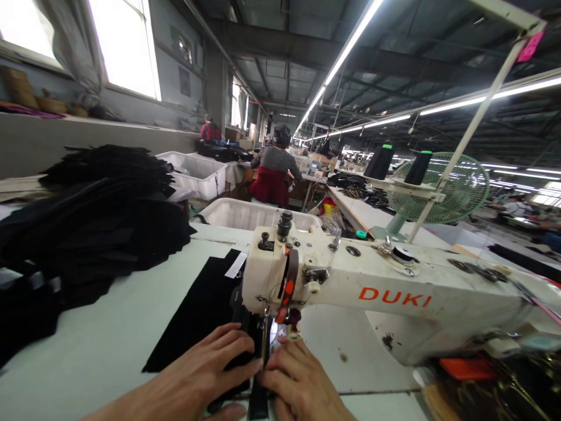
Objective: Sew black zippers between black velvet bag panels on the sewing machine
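Note:
A white sewing machine (333,280) marked DUKI stands before me, its head over the work. Black fabric (188,316) lies flat on the table left of the needle area, with a white label (235,265) near its far edge. My left hand (210,368) rests on this fabric, fingers stretched and apart, fingertips close to the presser foot. A narrow black strip (258,403) runs toward me between my hands. My right hand (300,377) has its fingers bent together at the strip's right edge, just in front of the needle area. Its fingertips are partly hidden.
Stacked black fabric pieces (96,216) fill the left side. White plastic bins (263,215) stand behind the machine. Thread cones (379,162) and a green fan (460,184) are at the right. Scissors (521,392) lie lower right. A seated person (276,166) is ahead.

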Available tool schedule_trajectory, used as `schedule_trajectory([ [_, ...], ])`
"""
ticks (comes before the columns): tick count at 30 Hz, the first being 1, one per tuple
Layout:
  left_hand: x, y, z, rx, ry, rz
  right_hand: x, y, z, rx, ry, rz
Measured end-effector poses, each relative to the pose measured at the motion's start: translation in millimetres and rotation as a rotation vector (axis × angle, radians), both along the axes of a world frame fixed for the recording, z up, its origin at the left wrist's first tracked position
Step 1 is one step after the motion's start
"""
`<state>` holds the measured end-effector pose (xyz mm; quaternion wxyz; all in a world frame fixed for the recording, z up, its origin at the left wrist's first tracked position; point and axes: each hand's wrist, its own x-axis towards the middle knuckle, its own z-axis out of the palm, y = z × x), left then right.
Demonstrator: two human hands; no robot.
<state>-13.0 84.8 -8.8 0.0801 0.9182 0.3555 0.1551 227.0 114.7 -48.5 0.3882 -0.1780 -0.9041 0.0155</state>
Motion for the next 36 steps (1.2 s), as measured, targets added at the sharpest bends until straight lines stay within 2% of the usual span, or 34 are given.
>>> schedule_trajectory([
  [5,-11.2,-3.0,-28.4,0.071,-0.007,0.054,-3.1,-1.0,0.4,-0.004,0.013,-0.034],
  [9,-12.7,2.0,-35.8,0.087,-0.014,0.096,-3.5,-0.1,-5.4,-0.034,-0.058,-0.095],
  [18,-12.2,12.0,-35.4,0.094,-0.037,0.110,4.4,1.4,-21.7,-0.109,-0.196,-0.186],
  [29,-10.8,14.0,-29.4,0.034,-0.059,0.117,1.9,-0.2,-13.9,-0.091,-0.211,-0.205],
  [36,-4.7,16.6,-17.8,-0.025,-0.043,0.111,4.1,-2.1,-12.9,-0.092,-0.202,-0.223],
])
